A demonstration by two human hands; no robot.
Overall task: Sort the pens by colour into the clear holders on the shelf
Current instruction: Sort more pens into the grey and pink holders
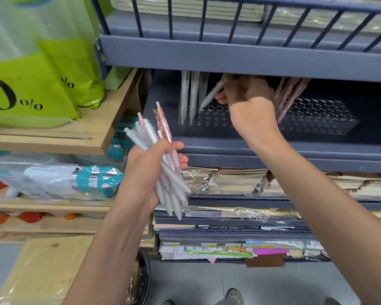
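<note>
My left hand (150,170) grips a bundle of pens (161,164), several pale grey-white and a few pink, in front of the blue shelf unit. My right hand (246,100) reaches under the upper shelf and pinches one white pen (211,94), tilted, its tip at the holes of the left clear holder (207,118). Three white pens (190,95) stand upright at that holder's left end. Several pink pens (289,95) lean in the right clear holder (317,119), partly hidden behind my right hand.
The upper blue shelf edge (251,60) hangs low over the holders. Wrapped notebooks (240,181) fill the shelves below. Green bags (42,73) sit on a wooden shelf (59,142) to the left. A tan packet (46,271) lies low at the left.
</note>
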